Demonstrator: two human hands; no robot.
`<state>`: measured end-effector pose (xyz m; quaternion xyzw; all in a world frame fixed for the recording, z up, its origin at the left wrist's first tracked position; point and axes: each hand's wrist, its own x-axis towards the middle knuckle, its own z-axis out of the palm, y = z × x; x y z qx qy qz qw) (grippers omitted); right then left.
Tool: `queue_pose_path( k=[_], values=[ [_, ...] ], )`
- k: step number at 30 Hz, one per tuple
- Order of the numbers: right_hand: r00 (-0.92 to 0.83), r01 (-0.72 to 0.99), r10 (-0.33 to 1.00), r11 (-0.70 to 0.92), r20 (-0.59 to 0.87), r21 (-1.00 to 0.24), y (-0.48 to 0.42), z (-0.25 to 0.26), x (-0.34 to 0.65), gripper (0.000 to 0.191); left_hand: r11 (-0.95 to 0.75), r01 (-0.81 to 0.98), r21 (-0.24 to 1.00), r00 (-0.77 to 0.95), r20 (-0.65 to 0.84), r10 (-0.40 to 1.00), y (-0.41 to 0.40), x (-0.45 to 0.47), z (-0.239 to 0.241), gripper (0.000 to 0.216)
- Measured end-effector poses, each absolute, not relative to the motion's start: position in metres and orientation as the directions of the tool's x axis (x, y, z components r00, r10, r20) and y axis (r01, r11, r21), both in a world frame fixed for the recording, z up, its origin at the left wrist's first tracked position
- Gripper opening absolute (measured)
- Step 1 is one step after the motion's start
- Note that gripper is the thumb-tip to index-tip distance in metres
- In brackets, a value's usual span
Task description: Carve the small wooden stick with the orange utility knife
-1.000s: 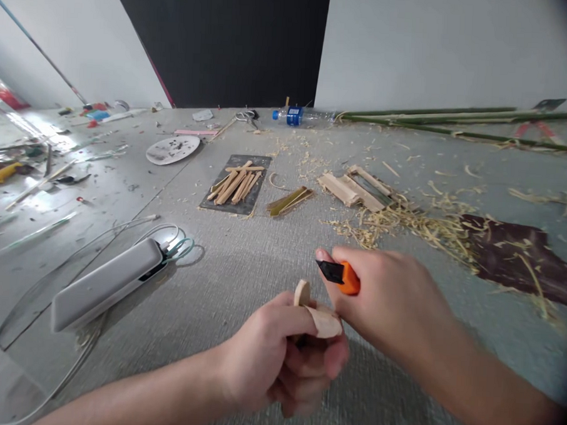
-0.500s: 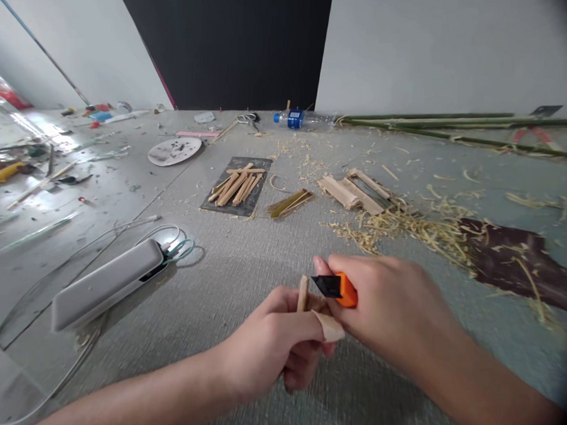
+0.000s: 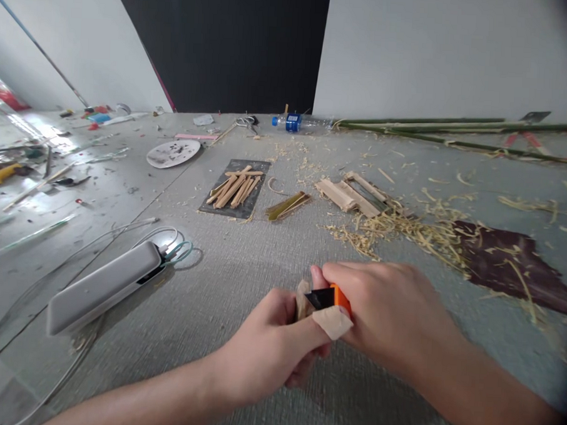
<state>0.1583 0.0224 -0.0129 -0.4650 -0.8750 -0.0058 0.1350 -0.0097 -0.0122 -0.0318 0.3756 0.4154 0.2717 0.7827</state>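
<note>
My left hand (image 3: pixel 270 350) is closed round a small strip of pale wood or bamboo (image 3: pixel 302 300), whose upper end sticks out past the fingers. Tape or a bandage (image 3: pixel 334 322) wraps the tip of my left thumb. In my right hand (image 3: pixel 385 308) is an orange utility knife (image 3: pixel 340 298) with a short black blade (image 3: pixel 320 297) pointing left. The blade lies against or just in front of the strip; exact contact is hard to make out. Both hands touch each other low over the grey surface. The strip's lower part is hidden by my left fingers.
Cut sticks (image 3: pixel 237 188) lie on a dark sheet (image 3: pixel 208 204). Right of it are green bamboo pieces (image 3: pixel 287 206), flat pale slats (image 3: pixel 343 195), shavings (image 3: pixel 400 230) and a brown sheet (image 3: pixel 511 263). A power bank (image 3: pixel 104 286) with cables lies left; a bottle (image 3: pixel 293 122) and bamboo poles (image 3: pixel 437 126) lie behind.
My right hand and the knife have moved slightly left and down, bringing the blade to the strip. The strip has turned in my left hand and shows a wider face.
</note>
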Motion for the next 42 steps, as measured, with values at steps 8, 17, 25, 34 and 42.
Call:
queue_pose_path(
  k=[8, 17, 25, 34, 42],
  values=[
    [-0.495, 0.838, 0.859, 0.511, 0.129, -0.191, 0.02, -0.01, 0.156, 0.02, 0.379, -0.044, 0.924, 0.431, -0.325, 0.842, -0.016, -0.007, -0.033, 0.06],
    [-0.351, 0.92, 0.934, 0.358, 0.074, -0.158, 0.015, -0.02, 0.145, 0.021, 0.348, 0.026, 0.937, 0.292, -0.34, 0.894, -0.021, -0.002, -0.037, 0.061],
    [-0.132, 0.99, 0.979, 0.137, 0.155, -0.023, 0.035, -0.021, 0.155, 0.026, 0.442, 0.127, 0.888, 0.529, -0.437, 0.727, -0.03, 0.008, -0.041, 0.056],
    [-0.134, 0.99, 0.989, 0.136, 0.064, -0.038, 0.037, -0.021, 0.156, 0.029, 0.641, -0.244, 0.727, 0.609, -0.4, 0.685, -0.009, -0.017, -0.034, 0.041],
    [-0.146, 0.987, 0.988, 0.149, 0.045, -0.056, 0.034, -0.02, 0.152, 0.034, 0.744, -0.346, 0.572, 0.779, -0.268, 0.568, -0.009, -0.02, -0.034, 0.038]
  ],
)
